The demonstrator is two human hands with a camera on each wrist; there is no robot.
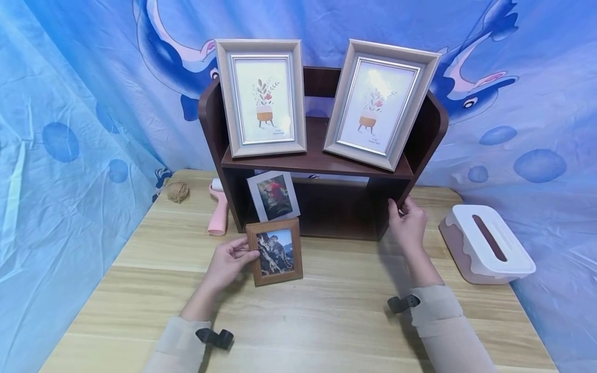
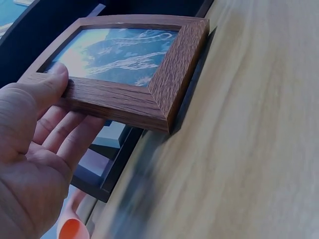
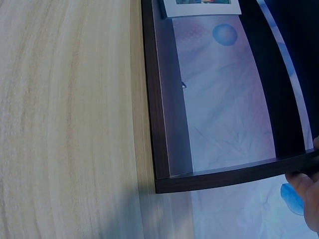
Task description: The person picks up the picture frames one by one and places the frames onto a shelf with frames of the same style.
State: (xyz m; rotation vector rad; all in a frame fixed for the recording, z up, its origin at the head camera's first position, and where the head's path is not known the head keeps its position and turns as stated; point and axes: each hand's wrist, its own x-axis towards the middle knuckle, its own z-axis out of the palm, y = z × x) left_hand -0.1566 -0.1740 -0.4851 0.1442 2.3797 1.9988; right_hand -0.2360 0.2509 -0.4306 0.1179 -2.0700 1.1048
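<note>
A brown wooden picture frame (image 1: 274, 252) with a photo of a spotted cat on rocks is held at its left edge by my left hand (image 1: 228, 263). In the left wrist view the thumb lies on the front of the picture frame (image 2: 162, 97), the other fingers behind it. My right hand (image 1: 409, 225) grips the right side panel of a dark brown two-tier shelf (image 1: 336, 210). In the right wrist view this hand (image 3: 306, 191) shows only partly, beside the panel. Behind the held frame, a white frame with a red parrot picture (image 1: 275, 197) leans in the lower tier.
Two large beige frames, one on the left (image 1: 261, 98) and one tilted on the right (image 1: 382, 103), stand on the upper tier. Left of the shelf are a pink lint roller (image 1: 218, 212) and a twine ball (image 1: 178, 192). A tissue box (image 1: 487, 243) sits right, on the wooden table (image 1: 326, 316).
</note>
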